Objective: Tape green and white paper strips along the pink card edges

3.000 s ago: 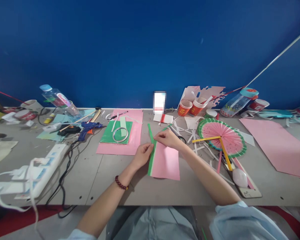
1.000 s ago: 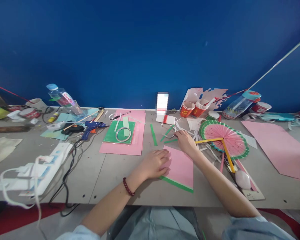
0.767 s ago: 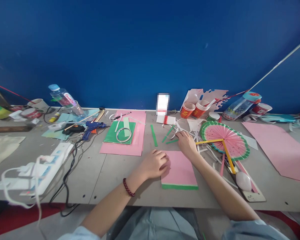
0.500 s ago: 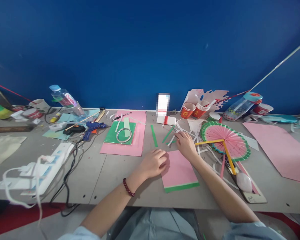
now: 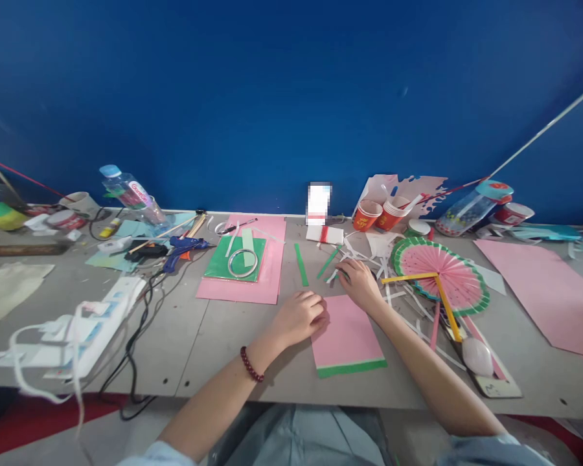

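Observation:
A small pink sheet (image 5: 344,333) with a green band along its near edge lies flat on the grey table (image 5: 214,336). My left hand (image 5: 298,316) rests with curled fingers on the sheet's left edge. My right hand (image 5: 359,283) lies just beyond the sheet's far corner, fingers bent down onto loose green (image 5: 328,262) and white paper strips; whether it grips one is hidden. Another green strip (image 5: 300,264) lies to the left of those.
A pleated watermelon fan (image 5: 440,275) with yellow sticks lies right of my right hand. Paper cups (image 5: 386,213) stand behind. A green card with a tape ring (image 5: 242,263) rests on pink paper. A blue glue gun (image 5: 182,246), a power strip (image 5: 85,327) and a large pink sheet (image 5: 548,294) are around.
The pink sheet was turned so its green band now faces me. My left hand moved onto its left edge. My right hand left the sheet and reached to the loose strips beyond it.

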`<action>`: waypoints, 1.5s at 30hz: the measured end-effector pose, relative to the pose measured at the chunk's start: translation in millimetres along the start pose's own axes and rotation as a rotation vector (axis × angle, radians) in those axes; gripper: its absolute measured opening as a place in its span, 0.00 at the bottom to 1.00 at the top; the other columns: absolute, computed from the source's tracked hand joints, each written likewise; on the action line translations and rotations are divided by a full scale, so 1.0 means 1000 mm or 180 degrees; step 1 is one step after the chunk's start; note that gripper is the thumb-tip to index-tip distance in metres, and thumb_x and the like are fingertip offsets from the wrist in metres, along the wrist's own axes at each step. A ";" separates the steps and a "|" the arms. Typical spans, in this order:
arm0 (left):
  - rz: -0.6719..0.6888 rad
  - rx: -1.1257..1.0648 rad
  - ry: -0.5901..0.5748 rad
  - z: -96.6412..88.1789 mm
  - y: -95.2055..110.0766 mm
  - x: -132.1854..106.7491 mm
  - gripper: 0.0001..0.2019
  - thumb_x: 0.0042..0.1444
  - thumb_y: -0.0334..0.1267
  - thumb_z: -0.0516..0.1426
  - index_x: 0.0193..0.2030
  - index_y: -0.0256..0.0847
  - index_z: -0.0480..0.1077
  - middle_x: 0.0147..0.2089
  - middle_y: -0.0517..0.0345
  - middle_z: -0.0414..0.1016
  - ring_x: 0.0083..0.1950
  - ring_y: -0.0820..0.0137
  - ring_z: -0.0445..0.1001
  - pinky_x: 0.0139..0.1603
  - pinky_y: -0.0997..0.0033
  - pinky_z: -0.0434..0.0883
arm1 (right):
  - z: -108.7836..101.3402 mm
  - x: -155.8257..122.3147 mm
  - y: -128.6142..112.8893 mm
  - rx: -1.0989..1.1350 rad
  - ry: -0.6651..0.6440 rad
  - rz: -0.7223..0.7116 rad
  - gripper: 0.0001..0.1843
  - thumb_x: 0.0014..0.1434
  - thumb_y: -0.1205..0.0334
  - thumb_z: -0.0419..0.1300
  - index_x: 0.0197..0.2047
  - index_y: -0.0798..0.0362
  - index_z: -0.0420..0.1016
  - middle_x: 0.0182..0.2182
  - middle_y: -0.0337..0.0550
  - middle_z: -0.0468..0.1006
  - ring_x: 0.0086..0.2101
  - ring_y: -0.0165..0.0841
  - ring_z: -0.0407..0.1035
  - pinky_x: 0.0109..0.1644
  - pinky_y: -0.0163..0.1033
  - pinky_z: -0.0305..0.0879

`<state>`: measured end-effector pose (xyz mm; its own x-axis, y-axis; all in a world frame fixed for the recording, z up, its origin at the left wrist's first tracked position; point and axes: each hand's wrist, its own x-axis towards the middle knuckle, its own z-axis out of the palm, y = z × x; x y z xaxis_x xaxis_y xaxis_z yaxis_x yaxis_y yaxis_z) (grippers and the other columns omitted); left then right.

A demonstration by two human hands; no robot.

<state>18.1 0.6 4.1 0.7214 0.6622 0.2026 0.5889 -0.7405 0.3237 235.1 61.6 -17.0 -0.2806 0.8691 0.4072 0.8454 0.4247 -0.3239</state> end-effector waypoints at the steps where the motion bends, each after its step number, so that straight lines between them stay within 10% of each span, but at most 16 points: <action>1: -0.0009 -0.0019 0.0028 0.001 -0.001 0.000 0.03 0.59 0.35 0.56 0.37 0.40 0.70 0.44 0.55 0.73 0.49 0.64 0.69 0.49 0.65 0.67 | 0.000 0.001 -0.002 0.0044 0.0005 -0.0023 0.12 0.59 0.67 0.52 0.42 0.52 0.74 0.41 0.49 0.76 0.43 0.42 0.67 0.48 0.48 0.63; 12: -0.0095 0.0044 0.0313 0.013 -0.007 0.002 0.04 0.58 0.34 0.55 0.35 0.40 0.70 0.36 0.54 0.74 0.41 0.64 0.71 0.41 0.66 0.67 | 0.002 0.052 -0.085 0.1086 -0.0583 -0.0996 0.15 0.57 0.74 0.53 0.44 0.53 0.74 0.44 0.47 0.76 0.46 0.37 0.68 0.52 0.45 0.64; 21: -0.0157 -0.0212 0.0404 0.015 -0.011 0.000 0.05 0.53 0.29 0.53 0.34 0.40 0.70 0.33 0.54 0.73 0.34 0.65 0.72 0.33 0.68 0.66 | 0.058 0.123 -0.140 0.0675 -0.1245 -0.1893 0.15 0.58 0.77 0.54 0.44 0.53 0.76 0.47 0.45 0.77 0.47 0.36 0.67 0.49 0.41 0.60; 32: -0.0324 -0.0584 0.0634 0.013 -0.010 0.002 0.09 0.52 0.28 0.52 0.36 0.38 0.72 0.35 0.52 0.75 0.35 0.64 0.73 0.34 0.67 0.68 | 0.070 0.134 -0.142 0.1278 -0.1557 -0.1282 0.08 0.56 0.70 0.59 0.36 0.52 0.78 0.39 0.42 0.79 0.41 0.34 0.69 0.45 0.40 0.60; 39: -0.0883 -0.1155 0.1250 0.006 -0.009 0.001 0.12 0.56 0.27 0.50 0.43 0.40 0.70 0.40 0.55 0.75 0.39 0.68 0.73 0.39 0.69 0.70 | 0.044 0.133 -0.123 0.2482 -0.0399 -0.0060 0.08 0.57 0.60 0.59 0.38 0.52 0.76 0.36 0.41 0.79 0.35 0.31 0.69 0.40 0.37 0.63; 45: -0.1303 -0.1747 0.1765 -0.005 -0.010 0.003 0.07 0.58 0.35 0.52 0.39 0.40 0.71 0.35 0.58 0.73 0.31 0.73 0.69 0.32 0.72 0.68 | -0.003 0.077 -0.095 0.2068 0.0391 -0.0029 0.06 0.56 0.59 0.59 0.34 0.52 0.75 0.32 0.43 0.78 0.37 0.35 0.70 0.45 0.42 0.65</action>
<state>12.4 10.1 6.2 0.1271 0.9293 0.3468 0.4015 -0.3679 0.8387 134.9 87.1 47.6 -0.2000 0.8459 0.4944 0.3862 0.5319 -0.7537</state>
